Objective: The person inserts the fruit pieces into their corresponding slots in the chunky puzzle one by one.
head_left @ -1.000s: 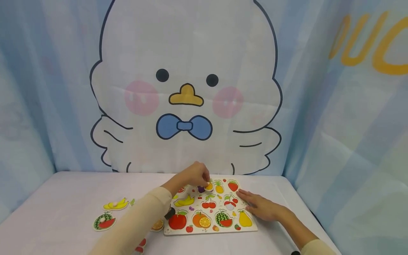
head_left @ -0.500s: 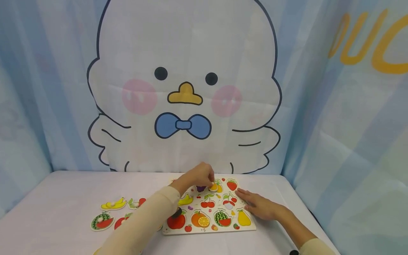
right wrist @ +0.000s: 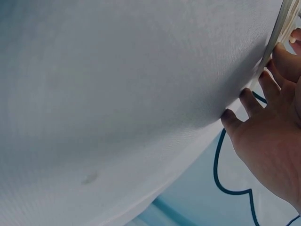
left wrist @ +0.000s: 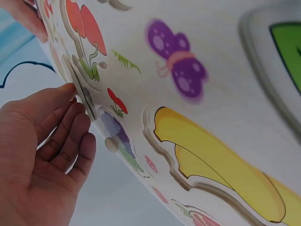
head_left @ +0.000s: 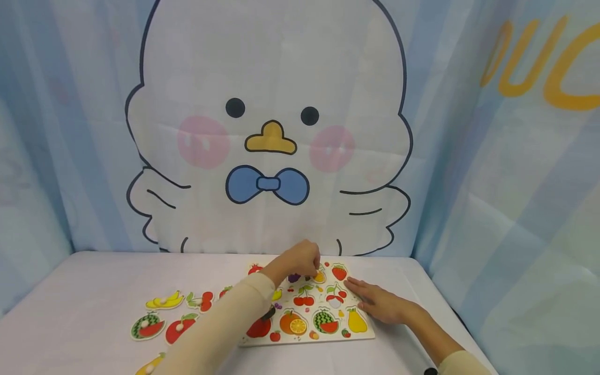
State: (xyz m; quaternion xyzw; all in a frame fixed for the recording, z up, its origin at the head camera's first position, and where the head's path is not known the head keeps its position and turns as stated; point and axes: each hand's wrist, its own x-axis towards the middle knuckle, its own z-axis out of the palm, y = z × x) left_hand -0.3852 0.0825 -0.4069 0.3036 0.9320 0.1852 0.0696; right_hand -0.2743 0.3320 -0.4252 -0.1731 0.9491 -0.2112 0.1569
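Note:
A white fruit puzzle board (head_left: 272, 340) with cut-out pictures lies on the table. My left hand (head_left: 300, 259) reaches over its far part and pinches a flat yellow-orange puzzle piece (head_left: 320, 277) close over the pineapple picture. In the left wrist view, the left hand (left wrist: 49, 136) has its thumb and fingertips at the thin piece (left wrist: 83, 94), seen nearly edge-on; its picture is hidden there. A grape piece (left wrist: 117, 129) with a knob sits beside it. My right hand (head_left: 382, 302) rests with fingers spread at the board's right edge, also in the right wrist view (right wrist: 268, 127).
Loose knobbed pieces lie left of the board: bananas (head_left: 164, 301), cherries (head_left: 200, 301), watermelon (head_left: 148, 327), apple (head_left: 180, 327) and a yellow piece (head_left: 151, 365) at the front. My left sleeve (head_left: 220, 323) covers part of the board's left side. A printed curtain (head_left: 272, 224) stands behind the table.
My left hand has moved a little to the right with the puzzle piece, from beside the pineapple picture to over it. The right hand stays at the board's edge.

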